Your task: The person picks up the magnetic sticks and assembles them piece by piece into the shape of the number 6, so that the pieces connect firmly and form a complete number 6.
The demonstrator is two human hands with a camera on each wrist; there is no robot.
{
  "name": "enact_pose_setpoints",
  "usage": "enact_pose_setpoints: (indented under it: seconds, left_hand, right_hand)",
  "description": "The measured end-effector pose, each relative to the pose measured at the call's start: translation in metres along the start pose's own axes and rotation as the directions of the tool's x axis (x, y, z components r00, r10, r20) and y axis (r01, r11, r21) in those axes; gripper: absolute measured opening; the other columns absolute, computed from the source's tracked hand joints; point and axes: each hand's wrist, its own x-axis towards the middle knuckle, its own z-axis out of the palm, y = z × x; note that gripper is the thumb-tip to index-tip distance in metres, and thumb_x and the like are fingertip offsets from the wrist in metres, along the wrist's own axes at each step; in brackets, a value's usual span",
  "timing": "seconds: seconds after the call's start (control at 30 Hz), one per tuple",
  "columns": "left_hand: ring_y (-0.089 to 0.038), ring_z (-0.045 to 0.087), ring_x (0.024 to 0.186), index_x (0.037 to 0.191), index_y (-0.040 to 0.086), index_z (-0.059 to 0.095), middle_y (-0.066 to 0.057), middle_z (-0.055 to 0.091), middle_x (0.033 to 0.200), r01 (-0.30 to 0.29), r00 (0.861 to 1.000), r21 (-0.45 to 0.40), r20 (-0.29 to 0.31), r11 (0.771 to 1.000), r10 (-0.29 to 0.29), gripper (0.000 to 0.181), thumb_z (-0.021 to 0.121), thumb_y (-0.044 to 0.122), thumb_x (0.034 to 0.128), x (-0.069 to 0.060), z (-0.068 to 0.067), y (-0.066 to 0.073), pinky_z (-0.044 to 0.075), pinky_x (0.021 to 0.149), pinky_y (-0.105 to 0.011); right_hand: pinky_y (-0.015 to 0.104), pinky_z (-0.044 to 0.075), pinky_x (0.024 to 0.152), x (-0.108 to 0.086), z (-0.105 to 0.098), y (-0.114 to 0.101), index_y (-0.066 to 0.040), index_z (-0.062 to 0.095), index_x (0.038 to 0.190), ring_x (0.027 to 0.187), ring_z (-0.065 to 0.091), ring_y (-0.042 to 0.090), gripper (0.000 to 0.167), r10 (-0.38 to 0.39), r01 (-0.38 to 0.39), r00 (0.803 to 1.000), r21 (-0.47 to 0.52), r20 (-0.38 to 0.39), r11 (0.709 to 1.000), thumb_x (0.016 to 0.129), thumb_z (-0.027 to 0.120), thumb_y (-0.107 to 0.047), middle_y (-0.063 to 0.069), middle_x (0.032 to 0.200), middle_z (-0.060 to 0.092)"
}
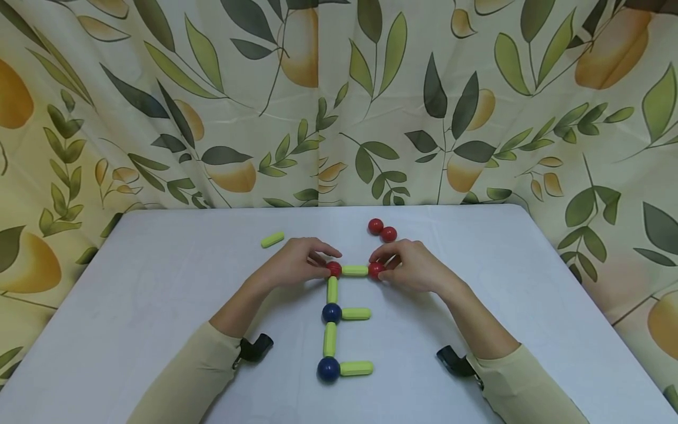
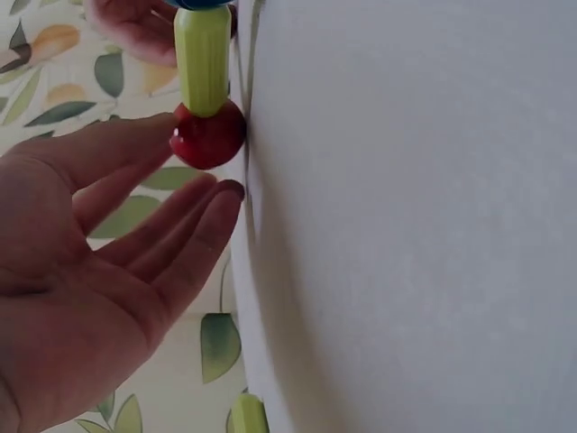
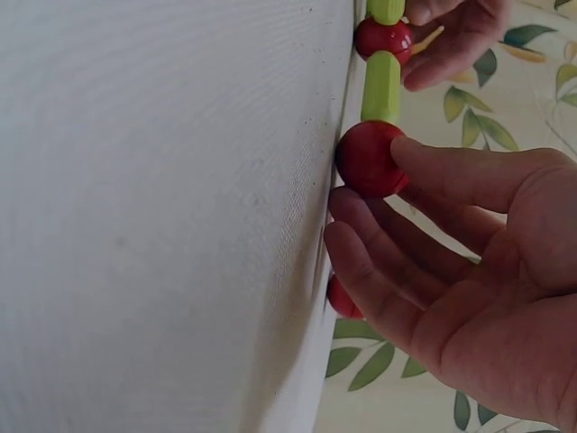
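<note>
Green rods and balls form a flat figure like a letter F with an extra bar at its foot. At its top left corner, my left hand (image 1: 302, 262) holds a red ball (image 2: 209, 137) with the thumb against its side; part of the grip is hidden. My right hand (image 1: 415, 268) pinches another red ball (image 3: 371, 160) between thumb and fingers. A green rod (image 1: 355, 270) joins these two balls. Below the left ball, a rod (image 1: 332, 290) leads to a blue ball (image 1: 331, 312), and another rod (image 1: 330, 340) to a lower blue ball (image 1: 328, 369). Short side rods (image 1: 356, 314) point right from both blue balls.
Two loose red balls (image 1: 382, 230) lie together behind my right hand. A single green rod (image 1: 272, 239) rests beyond my left hand. The white-covered table (image 1: 477, 235) ends at a patterned curtain (image 1: 339, 118) at the back.
</note>
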Motion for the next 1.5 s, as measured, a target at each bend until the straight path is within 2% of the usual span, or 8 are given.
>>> enact_pose_setpoints:
  seconds: [0.37,0.53,0.73,0.87,1.0,1.17,1.27,1.5]
  left_hand:
    - [-0.015,0.069,0.104,0.122,0.016,0.079,0.002,0.076,0.114,-0.006,1.000,0.026,-0.008,1.000,0.006,0.029,0.078,0.011,0.0935,0.002,0.004,-0.001,0.058,0.086,-0.028]
    - [-0.014,0.068,0.103,0.121,0.017,0.079,0.003,0.076,0.113,0.013,1.000,0.022,-0.015,1.000,-0.013,0.028,0.078,0.010,0.0932,0.001,0.004,0.002,0.057,0.083,-0.027]
    - [-0.015,0.065,0.104,0.120,0.018,0.079,0.003,0.075,0.114,0.031,0.999,0.026,-0.027,0.999,-0.031,0.028,0.078,0.010,0.0930,0.001,0.004,0.005,0.055,0.079,-0.026]
    - [-0.014,0.065,0.104,0.120,0.018,0.080,0.004,0.076,0.113,0.028,0.999,0.035,-0.031,0.999,-0.027,0.028,0.078,0.010,0.0929,0.001,0.004,0.005,0.054,0.081,-0.027]
    - [-0.012,0.068,0.103,0.119,0.018,0.080,0.004,0.076,0.113,0.016,0.999,0.047,-0.035,0.999,-0.014,0.028,0.079,0.012,0.0927,0.001,0.005,0.004,0.055,0.081,-0.026]
    - [-0.012,0.069,0.102,0.118,0.019,0.080,0.005,0.077,0.111,0.012,0.999,0.052,-0.032,0.999,-0.010,0.027,0.079,0.012,0.0927,0.002,0.006,0.003,0.055,0.081,-0.026]
    - [-0.012,0.069,0.102,0.118,0.019,0.080,0.005,0.077,0.111,0.015,0.999,0.051,-0.029,0.999,-0.014,0.027,0.079,0.011,0.0926,0.002,0.006,0.003,0.055,0.084,-0.027]
    - [-0.013,0.069,0.104,0.118,0.019,0.080,0.005,0.077,0.110,0.028,0.999,0.044,-0.034,0.999,-0.026,0.027,0.079,0.011,0.0925,0.001,0.007,0.004,0.055,0.085,-0.029]
  right_hand:
    - [0.034,0.058,0.081,0.001,-0.005,0.000,-0.012,0.076,0.116,0.093,0.068,0.020,0.026,-0.024,0.024,1.000,-0.005,0.018,1.000,0.090,0.079,-0.013,0.003,0.104,0.075]
    - [0.040,0.057,0.086,-0.002,-0.016,0.003,-0.008,0.075,0.118,0.099,0.070,0.024,0.024,-0.021,0.019,0.996,-0.020,-0.084,1.000,0.095,0.073,-0.013,0.008,0.109,0.076]
    - [0.056,0.053,0.101,-0.003,-0.027,0.010,-0.008,0.066,0.135,0.123,0.065,0.038,0.035,0.025,-0.030,0.978,-0.022,-0.209,0.999,0.100,0.062,-0.009,0.015,0.139,0.065]
    - [0.065,0.043,0.112,-0.002,-0.029,0.014,-0.006,0.055,0.148,0.138,0.054,0.046,0.046,0.032,-0.039,0.981,-0.036,-0.190,0.999,0.102,0.054,-0.006,0.021,0.160,0.044]
    - [0.067,0.035,0.117,0.000,-0.028,0.016,-0.004,0.049,0.153,0.144,0.046,0.049,0.051,0.022,-0.027,0.988,-0.033,-0.150,0.999,0.103,0.053,-0.005,0.022,0.166,0.034]
    - [0.066,0.033,0.118,0.000,-0.027,0.018,-0.004,0.045,0.155,0.146,0.044,0.049,0.054,0.009,-0.013,0.995,-0.038,-0.096,0.999,0.103,0.054,-0.007,0.022,0.167,0.034]
    - [0.066,0.035,0.117,-0.001,-0.025,0.019,-0.005,0.047,0.155,0.143,0.047,0.048,0.054,0.008,-0.010,0.997,-0.035,-0.075,0.999,0.102,0.055,-0.007,0.022,0.163,0.041]
    - [0.061,0.048,0.105,0.000,-0.024,0.021,-0.003,0.060,0.139,0.124,0.062,0.045,0.042,0.007,-0.008,0.991,-0.006,-0.132,1.000,0.097,0.061,-0.004,0.021,0.141,0.060]
